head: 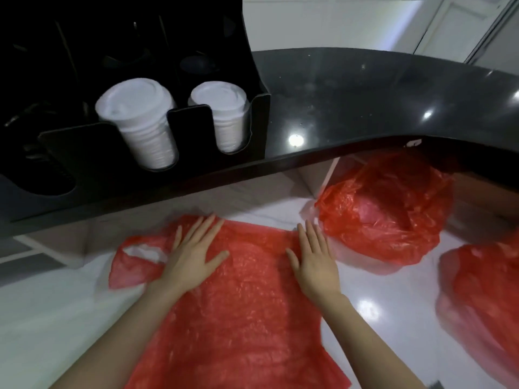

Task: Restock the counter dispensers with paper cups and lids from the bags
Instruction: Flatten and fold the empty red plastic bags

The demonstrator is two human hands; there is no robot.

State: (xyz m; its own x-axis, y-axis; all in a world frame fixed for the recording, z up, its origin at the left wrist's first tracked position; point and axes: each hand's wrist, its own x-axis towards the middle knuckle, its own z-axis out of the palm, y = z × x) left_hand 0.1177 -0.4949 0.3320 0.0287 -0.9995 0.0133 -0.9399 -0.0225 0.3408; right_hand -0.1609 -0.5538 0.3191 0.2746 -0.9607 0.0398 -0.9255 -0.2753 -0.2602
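both hands, left hand (193,259) and right hand (314,265), lie flat with fingers straight, smoothing an empty red bag (238,304) at lower centre. lid stacks (146,122) fill the dispenser (84,141) upper left. looks like cleanup; next probably fold it or open the fuller bag (384,211) at right.

black speckled stone counter (365,91) curving across frame w/ ceiling-light glints on it, glossy white floor (56,318) below, beige cabinet panel (266,192) under the counter edge, white door (460,26) top right behind counter
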